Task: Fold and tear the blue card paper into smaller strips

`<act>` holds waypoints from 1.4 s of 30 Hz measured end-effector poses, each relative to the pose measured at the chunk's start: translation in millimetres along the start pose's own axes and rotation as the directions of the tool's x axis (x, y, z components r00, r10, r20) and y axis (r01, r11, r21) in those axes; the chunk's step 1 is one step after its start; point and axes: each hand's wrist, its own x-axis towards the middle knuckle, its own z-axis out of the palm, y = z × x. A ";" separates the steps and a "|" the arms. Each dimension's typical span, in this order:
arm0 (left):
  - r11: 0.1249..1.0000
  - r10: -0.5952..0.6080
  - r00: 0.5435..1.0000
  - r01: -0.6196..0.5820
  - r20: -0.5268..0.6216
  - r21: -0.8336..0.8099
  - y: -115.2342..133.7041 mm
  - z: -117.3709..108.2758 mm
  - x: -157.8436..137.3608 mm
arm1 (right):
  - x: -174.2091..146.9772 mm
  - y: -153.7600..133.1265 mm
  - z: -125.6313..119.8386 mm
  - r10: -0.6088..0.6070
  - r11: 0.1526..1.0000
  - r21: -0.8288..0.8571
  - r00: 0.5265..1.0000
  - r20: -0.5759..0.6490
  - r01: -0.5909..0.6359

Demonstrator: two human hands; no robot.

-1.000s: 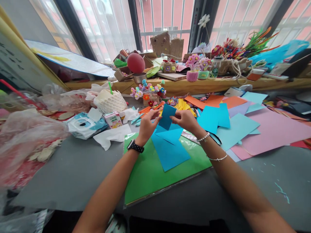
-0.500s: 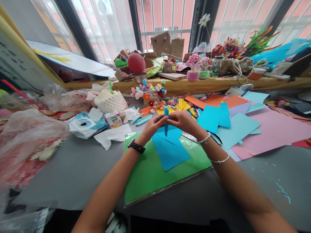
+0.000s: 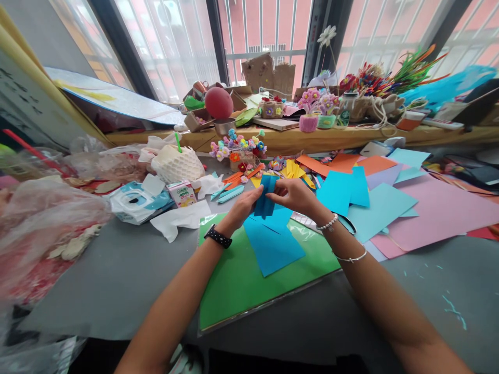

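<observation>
A small folded piece of blue paper (image 3: pixel 265 200) is held upright between my two hands, its creases showing and its panels partly opened out. My left hand (image 3: pixel 245 206) grips its left edge, fingers closed. At the right edge, my right hand (image 3: pixel 293 195) pinches it with thumb and forefinger. Below them, flat blue paper sheets (image 3: pixel 274 250) lie on a green sheet (image 3: pixel 230 291) in a clear sleeve.
To the right lie blue sheets (image 3: pixel 335 191), a pale teal sheet (image 3: pixel 384 208) and large pink paper (image 3: pixel 440 213). Wet wipes (image 3: pixel 134 200), a small carton (image 3: pixel 182 194) and a coconut (image 3: pixel 177 162) stand left. Pipe-cleaner flowers (image 3: pixel 237 148) are behind.
The folded blue paper was a narrow strip seen nearly edge-on; now it is spread wider with its creased panels facing me. My hands have shifted slightly apart around it.
</observation>
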 end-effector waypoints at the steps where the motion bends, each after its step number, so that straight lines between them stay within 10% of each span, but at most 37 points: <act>1: 1.000 0.003 1.000 -0.003 0.002 -0.021 1.0 -0.9 0.1 | 0.3 0.4 -1.6 0.012 1.000 0.025 1.000 0.000 -0.012; 14: 0.980 0.073 0.964 -0.022 -0.255 0.196 8.1 -5.3 -3.4 | 3.4 -1.5 -0.3 0.127 0.988 0.102 0.990 -0.068 -0.120; 22: 0.790 0.429 0.850 -0.190 -0.305 0.583 20.5 -4.8 -8.5 | 2.1 -13.4 -1.2 0.173 0.984 -0.016 0.981 -0.085 -0.175; 42: 0.581 0.595 0.789 -0.289 -0.155 0.761 23.3 4.0 -14.4 | 1.5 -21.4 -1.5 0.074 0.997 0.002 0.964 -0.256 -0.076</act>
